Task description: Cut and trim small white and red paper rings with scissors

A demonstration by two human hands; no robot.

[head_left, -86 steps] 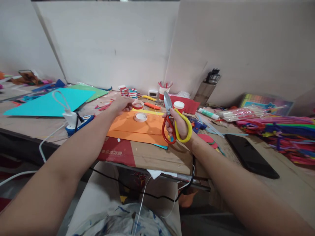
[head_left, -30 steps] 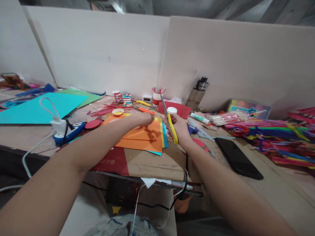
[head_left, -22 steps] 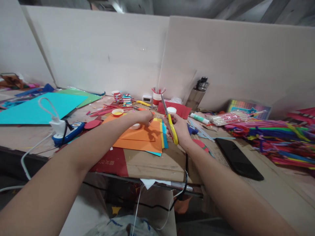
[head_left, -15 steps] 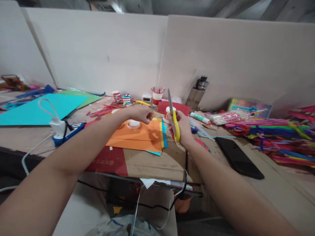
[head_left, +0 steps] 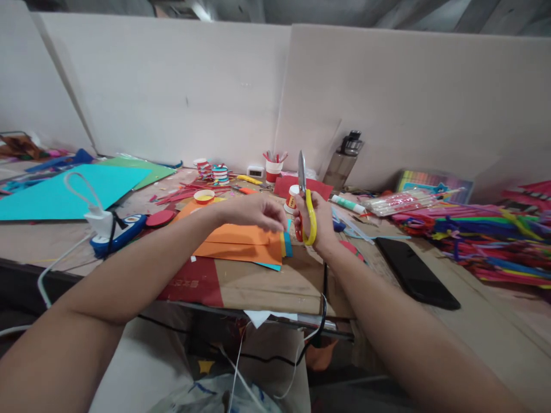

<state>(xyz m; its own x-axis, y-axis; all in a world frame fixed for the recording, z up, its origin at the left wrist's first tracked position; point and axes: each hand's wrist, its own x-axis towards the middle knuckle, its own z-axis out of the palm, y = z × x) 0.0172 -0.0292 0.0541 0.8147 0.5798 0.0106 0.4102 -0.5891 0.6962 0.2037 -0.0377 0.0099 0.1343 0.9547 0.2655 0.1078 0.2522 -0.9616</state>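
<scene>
The big surface (head_left: 267,295) has orange paper (head_left: 236,250) on it. Over the paper is the left hand (head_left: 262,212), half curled; I can't tell if it holds anything. Right of the paper, the right hand (head_left: 321,222) is wrapped around scissors (head_left: 308,202), blades up. A little red pot (head_left: 291,199) stands past the paper.

The surface (head_left: 43,244) carries cardboard (head_left: 267,292) at its front edge, topped by orange paper (head_left: 241,250). At left lie a turquoise sheet (head_left: 64,192) and a blue power strip (head_left: 124,232); along the back, a clock (head_left: 255,171), a cup (head_left: 274,171) and a bottle (head_left: 342,163); at right, a phone (head_left: 415,272) and pipe cleaners (head_left: 495,246).
</scene>
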